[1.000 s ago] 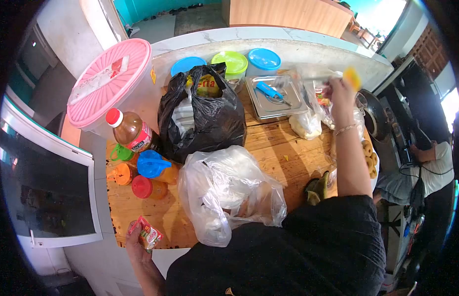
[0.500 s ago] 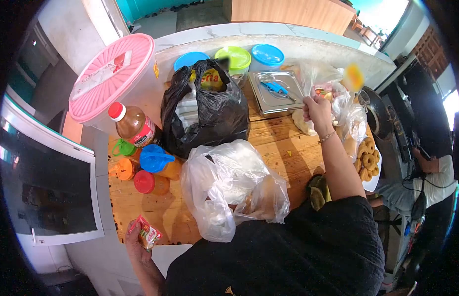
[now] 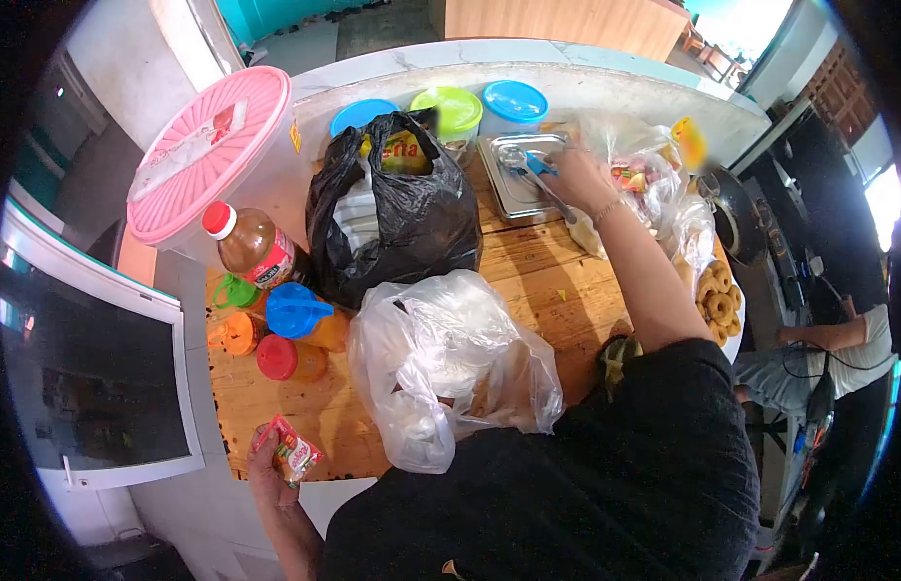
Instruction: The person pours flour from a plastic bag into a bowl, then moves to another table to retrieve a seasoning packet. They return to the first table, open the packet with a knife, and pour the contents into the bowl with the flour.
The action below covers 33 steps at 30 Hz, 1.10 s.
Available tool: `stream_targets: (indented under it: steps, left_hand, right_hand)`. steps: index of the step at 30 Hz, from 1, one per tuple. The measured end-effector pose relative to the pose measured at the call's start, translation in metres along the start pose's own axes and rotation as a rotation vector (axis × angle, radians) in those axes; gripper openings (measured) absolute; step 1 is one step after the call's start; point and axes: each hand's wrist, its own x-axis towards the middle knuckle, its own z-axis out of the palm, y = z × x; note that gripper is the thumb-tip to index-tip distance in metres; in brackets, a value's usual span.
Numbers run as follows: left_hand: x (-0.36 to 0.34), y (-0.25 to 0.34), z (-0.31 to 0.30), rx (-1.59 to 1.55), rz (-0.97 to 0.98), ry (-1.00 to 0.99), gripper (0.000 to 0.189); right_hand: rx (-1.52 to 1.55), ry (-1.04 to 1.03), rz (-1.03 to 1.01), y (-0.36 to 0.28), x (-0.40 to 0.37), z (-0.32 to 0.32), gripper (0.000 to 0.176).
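My left hand (image 3: 266,474) pinches a small red seasoning sachet (image 3: 297,457) near the table's front left corner. My right hand (image 3: 581,182) reaches over a rectangular stainless steel tray or lid (image 3: 508,200) at the back. Its fingers close around a blue-handled tool (image 3: 540,165) lying there; its exact kind is partly hidden by the fingers. A metal spoon (image 3: 511,156) lies beside that tool, its handle slanting toward me past the tray's edge. Right of the hand stands a clear plastic bag (image 3: 632,174) with colourful packets.
A black plastic bag (image 3: 397,213) and a white plastic bag (image 3: 450,358) fill the table's middle. Capped bottles, among them a brown sauce bottle (image 3: 257,242), stand left beside a pink-lidded tub (image 3: 213,155). Ring-shaped doughnuts (image 3: 718,302) lie right; another person (image 3: 828,358) is beyond.
My right hand has moved left and away from me, from beside the clear bag to the blue-handled tool on the tray. My left hand still holds the sachet.
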Motion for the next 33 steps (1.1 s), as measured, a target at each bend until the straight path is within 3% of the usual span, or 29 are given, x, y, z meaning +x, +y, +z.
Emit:
stream_targets:
  steps: [6, 9, 10, 14, 17, 20, 23, 26, 29, 30, 33]
  left_hand:
    - [-0.011, 0.008, -0.011, -0.016, -0.026, -0.085, 0.014]
    - [-0.010, 0.003, -0.019, -0.024, -0.021, -0.029, 0.014]
    - [-0.010, 0.002, -0.020, -0.030, -0.027, -0.011, 0.015]
    - [-0.006, -0.001, -0.021, -0.066, -0.013, 0.094, 0.014]
    - [-0.007, 0.001, -0.018, -0.051, 0.008, -0.023, 0.013]
    - [-0.012, 0.008, -0.009, -0.079, -0.004, -0.056, 0.012]
    - [-0.008, 0.002, -0.029, -0.045, 0.024, -0.091, 0.026]
    - [-0.012, 0.002, -0.038, -0.065, 0.050, -0.124, 0.025]
    - [-0.018, 0.004, -0.044, -0.056, 0.054, -0.089, 0.023]
    - [-0.018, 0.002, -0.048, -0.055, 0.060, -0.082, 0.021]
    - [-0.018, -0.001, -0.060, -0.045, 0.082, -0.060, 0.015]
  right_hand:
    - [0.059, -0.112, 0.128, 0.016, 0.029, 0.011, 0.025]
    - [0.177, 0.012, 0.161, 0.041, 0.045, 0.018, 0.023]
    - [0.266, 0.077, 0.067, 0.048, 0.047, 0.017, 0.021]
    - [0.639, -0.112, 0.163, 0.055, 0.043, -0.001, 0.026]
    - [0.617, -0.334, -0.007, 0.054, 0.037, 0.004, 0.028]
    - [0.148, -0.010, -0.313, 0.070, 0.044, 0.051, 0.032]
    - [0.126, -0.147, 0.128, 0.023, 0.020, 0.012, 0.033]
    - [0.133, -0.094, 0.168, 0.012, 0.013, 0.002, 0.037]
    - [0.290, 0.051, 0.028, 0.021, 0.015, 0.006, 0.038]
    - [0.146, 0.130, -0.085, 0.021, 0.016, -0.002, 0.036]
    - [0.477, 0.257, -0.139, -0.010, -0.013, -0.063, 0.031]
